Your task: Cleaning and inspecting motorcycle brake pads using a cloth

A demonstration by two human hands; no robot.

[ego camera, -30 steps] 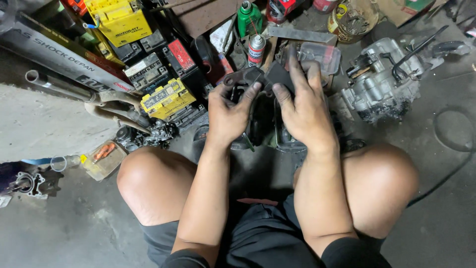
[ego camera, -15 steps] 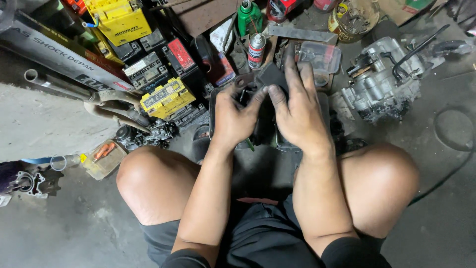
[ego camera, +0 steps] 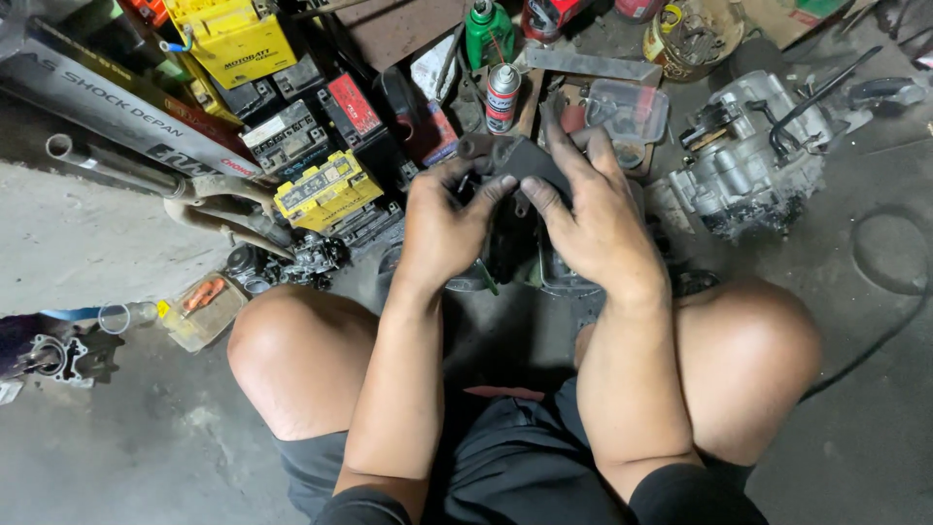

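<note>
I squat on a concrete floor with both hands raised between my knees. My left hand (ego camera: 442, 228) and my right hand (ego camera: 593, 219) together grip a small dark, greasy part (ego camera: 520, 160), flat and roughly rectangular. Fingers of both hands wrap its edges, thumbs pressing its near face. Below the hands stands a dark engine piece (ego camera: 515, 262), mostly hidden behind them.
A grey engine block (ego camera: 748, 160) lies to the right. Yellow and black batteries (ego camera: 326, 190) are stacked at the upper left, beside a long fork tube (ego camera: 107, 107). A spray can (ego camera: 502, 97), a green bottle (ego camera: 488, 34) and a clear plastic tray (ego camera: 627, 112) lie beyond the hands.
Both hands have drawn closer together and lifted the dark part up off the engine piece; the right fingers, spread flat before, now curl around it.
</note>
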